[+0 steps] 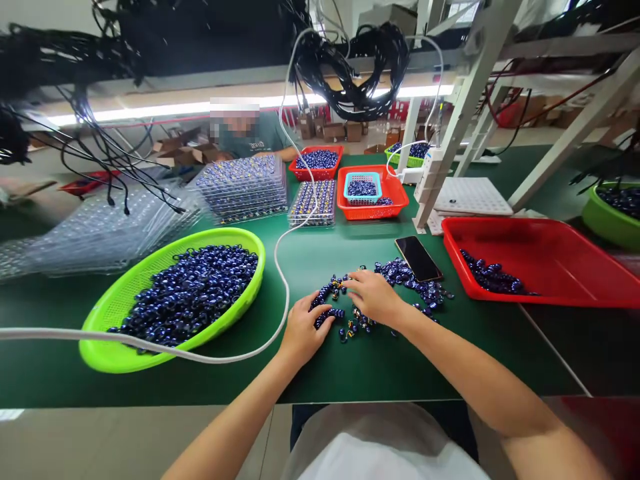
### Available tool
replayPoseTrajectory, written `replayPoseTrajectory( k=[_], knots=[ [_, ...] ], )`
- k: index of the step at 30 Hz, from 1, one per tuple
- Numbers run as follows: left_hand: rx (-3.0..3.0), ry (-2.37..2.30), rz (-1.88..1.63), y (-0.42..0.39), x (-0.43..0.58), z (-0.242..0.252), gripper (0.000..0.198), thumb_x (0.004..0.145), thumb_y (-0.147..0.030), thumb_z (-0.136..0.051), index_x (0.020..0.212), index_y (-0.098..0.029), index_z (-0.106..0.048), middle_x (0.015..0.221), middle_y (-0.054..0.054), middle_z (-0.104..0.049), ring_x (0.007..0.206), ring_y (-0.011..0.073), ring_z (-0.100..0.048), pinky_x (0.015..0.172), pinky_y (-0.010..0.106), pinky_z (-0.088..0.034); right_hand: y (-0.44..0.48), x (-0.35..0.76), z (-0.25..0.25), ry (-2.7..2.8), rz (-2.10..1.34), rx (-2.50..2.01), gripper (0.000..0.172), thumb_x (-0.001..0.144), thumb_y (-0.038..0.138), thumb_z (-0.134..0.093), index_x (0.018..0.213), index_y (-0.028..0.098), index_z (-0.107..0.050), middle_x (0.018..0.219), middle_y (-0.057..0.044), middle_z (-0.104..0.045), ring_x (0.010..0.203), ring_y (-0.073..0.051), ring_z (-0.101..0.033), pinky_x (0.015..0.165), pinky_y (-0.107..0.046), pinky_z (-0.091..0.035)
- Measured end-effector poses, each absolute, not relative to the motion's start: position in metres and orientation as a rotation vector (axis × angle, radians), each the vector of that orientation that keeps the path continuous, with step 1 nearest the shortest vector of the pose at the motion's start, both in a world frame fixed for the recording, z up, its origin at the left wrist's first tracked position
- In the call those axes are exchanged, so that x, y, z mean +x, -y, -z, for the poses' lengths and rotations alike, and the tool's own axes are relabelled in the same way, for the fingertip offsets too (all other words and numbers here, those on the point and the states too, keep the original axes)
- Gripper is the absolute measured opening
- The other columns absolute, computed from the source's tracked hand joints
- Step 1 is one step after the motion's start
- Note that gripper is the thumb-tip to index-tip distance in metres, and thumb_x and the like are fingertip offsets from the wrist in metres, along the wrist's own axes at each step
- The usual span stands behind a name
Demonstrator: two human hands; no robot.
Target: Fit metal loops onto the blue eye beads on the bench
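Note:
Small shiny dark blue ring-like pieces (397, 272), some with gold parts, lie loose on the green table in front of me. My left hand (306, 328) rests at the left of this pile, thumb and index finger curled round a curved row of blue pieces (330, 313). Just right of it, my right hand (373, 293) reaches over the pile, palm down. Its fingers are apart, with fingertips beside blue-and-gold pieces (336, 285); I make out nothing gripped in them. A black phone (419, 258) lies at the pile's far right, partly over the pieces.
A green basket (95, 333) of blue pieces stands left, crossed by a white cable (210, 359). On the right is a red tray (550, 257). Behind are stacked clear trays (243, 190), an orange basket (397, 190), a white post (450, 127) and a person (255, 141).

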State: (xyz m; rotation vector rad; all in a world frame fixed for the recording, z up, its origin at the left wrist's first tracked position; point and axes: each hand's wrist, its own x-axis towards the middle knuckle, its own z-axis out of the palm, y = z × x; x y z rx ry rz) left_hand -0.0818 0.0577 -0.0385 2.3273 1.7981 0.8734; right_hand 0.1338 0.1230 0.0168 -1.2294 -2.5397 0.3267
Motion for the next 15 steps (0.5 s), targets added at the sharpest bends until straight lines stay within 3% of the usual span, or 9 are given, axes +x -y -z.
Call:
replayPoseTrajectory(
  k=[3,5,9,15],
  knots=[
    [2.32,-1.837,-0.859,-0.055,-0.084,0.039,0.02,0.085,-0.03,-0.069,0.102,-0.025,-0.077,0.131,0.014,-0.063,0.118,0.0345,-0.06,0.1,0.056,-0.05,-0.153,0.107,-0.008,2.626,-0.329,-1.166,0.032,0.092,0.038,-0.06,0.124,0.033,-0.066,0.148,-0.004,-0.052,0.138,-0.033,-0.042,0.106,-0.051,-0.037],
    [2.304,-1.863,-0.86,-0.052,-0.088,0.04,0.02,0.085,-0.03,-0.068,0.102,-0.025,-0.077,0.131,0.013,-0.063,0.118,0.0341,-0.06,0.099,0.055,-0.05,-0.168,0.099,-0.002,2.67,-0.341,-1.162,0.032,0.091,0.041,-0.061,0.121,0.035,-0.068,0.147,-0.004,-0.054,0.137,-0.035,-0.043,0.104,-0.053,-0.036],
    [2.246,-1.895,-0.892,-0.047,-0.099,0.039,0.019,0.086,-0.03,-0.068,0.102,-0.025,-0.077,0.131,0.013,-0.063,0.118,0.0333,-0.06,0.1,0.054,-0.05,-0.18,0.104,0.005,2.696,-0.325,-1.207,0.029,0.095,0.031,-0.052,0.117,0.032,-0.07,0.131,-0.006,-0.066,0.123,-0.03,-0.056,0.098,-0.048,-0.041],
    [2.118,-1.951,-0.9,-0.049,-0.096,0.036,0.02,0.084,-0.03,-0.068,0.102,-0.026,-0.076,0.132,0.013,-0.063,0.122,0.0348,-0.056,0.103,0.056,-0.045,-0.138,0.123,0.01,2.76,-0.308,-1.141,0.031,0.096,0.022,-0.049,0.118,0.026,-0.07,0.129,-0.009,-0.066,0.122,-0.028,-0.057,0.098,-0.043,-0.046]
  ],
)
